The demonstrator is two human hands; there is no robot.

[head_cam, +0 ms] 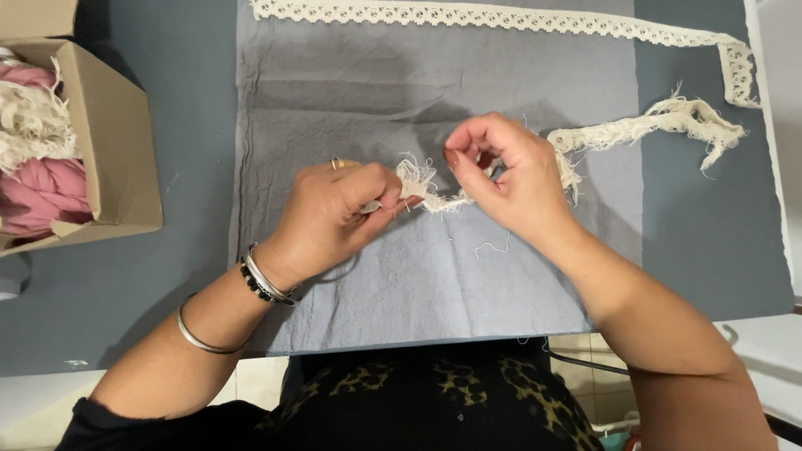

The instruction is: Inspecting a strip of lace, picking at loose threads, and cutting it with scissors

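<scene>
A cardboard box (pixel 117 142) of pink and cream fabric sits at the far left. On the grey cloth (pixel 351 100), the left hand (pixel 334 217) pinches one end of a frayed cream strip (pixel 643 125), wrist bent inward. The right hand (pixel 501 179) grips it just beside, fingers curled, seemingly picking threads loose; the next pull needs a firm anchor from the left

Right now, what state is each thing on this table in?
Frayed cream strip: pinched between both hands, tail trailing right.
Left hand: closed on strip.
Right hand: closed on strip.
Lace trim: laid flat along top.
Grey cloth: spread flat, creased.
Cardboard box: open, filled.
</scene>
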